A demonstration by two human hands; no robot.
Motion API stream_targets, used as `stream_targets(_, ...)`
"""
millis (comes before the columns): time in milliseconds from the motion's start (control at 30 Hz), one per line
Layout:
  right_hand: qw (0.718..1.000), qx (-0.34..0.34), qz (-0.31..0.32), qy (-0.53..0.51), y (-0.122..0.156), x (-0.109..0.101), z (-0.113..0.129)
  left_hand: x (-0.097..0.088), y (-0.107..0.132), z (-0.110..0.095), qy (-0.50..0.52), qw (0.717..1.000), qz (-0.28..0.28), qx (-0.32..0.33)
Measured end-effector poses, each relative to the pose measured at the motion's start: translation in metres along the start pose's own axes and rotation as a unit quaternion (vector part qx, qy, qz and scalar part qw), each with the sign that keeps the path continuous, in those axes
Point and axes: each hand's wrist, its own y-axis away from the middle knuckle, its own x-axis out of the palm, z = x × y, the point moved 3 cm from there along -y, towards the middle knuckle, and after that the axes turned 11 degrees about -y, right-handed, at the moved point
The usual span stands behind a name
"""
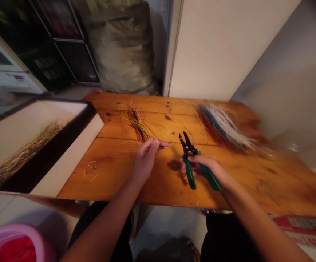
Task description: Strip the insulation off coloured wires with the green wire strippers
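My left hand [147, 151] is closed in a pinch over the middle of the table, with what looks like a thin wire at the fingertips, its end blurred. Just behind it lies a loose bundle of red, yellow and dark wires [136, 123]. My right hand [201, 162] is wrapped round wire strippers [187, 146] with green handles and black jaws. Their jaws point away from me and stand slightly apart, to the right of my left fingertips, with no wire visible between them.
A thicker bundle of white, blue, green and red wires [225, 125] lies at the right on the wooden table [114, 174]. At the left stands an open box [67, 156] holding many wires. Wire scraps [92, 166] are scattered about. A pink tub [39, 242] sits on the floor.
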Motion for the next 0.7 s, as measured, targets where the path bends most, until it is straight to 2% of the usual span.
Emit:
stream_targets(200,1.000,0.003,0.008,0.004,-0.0014,-0.0029,-0.0017,-0.0004,-0.0011,-0.0008,0.008,1.000,-0.004,0.006)
stream_targets(433,1.000,0.004,0.002,0.013,-0.0005,0.0031,0.0014,-0.0006,-0.0010,-0.0025,0.008,1.000,-0.022,0.015)
stream_targets(700,1.000,-0.003,0.001,0.017,0.0003,0.0052,0.0017,-0.0003,-0.0014,-0.0004,-0.005,1.000,-0.016,0.006)
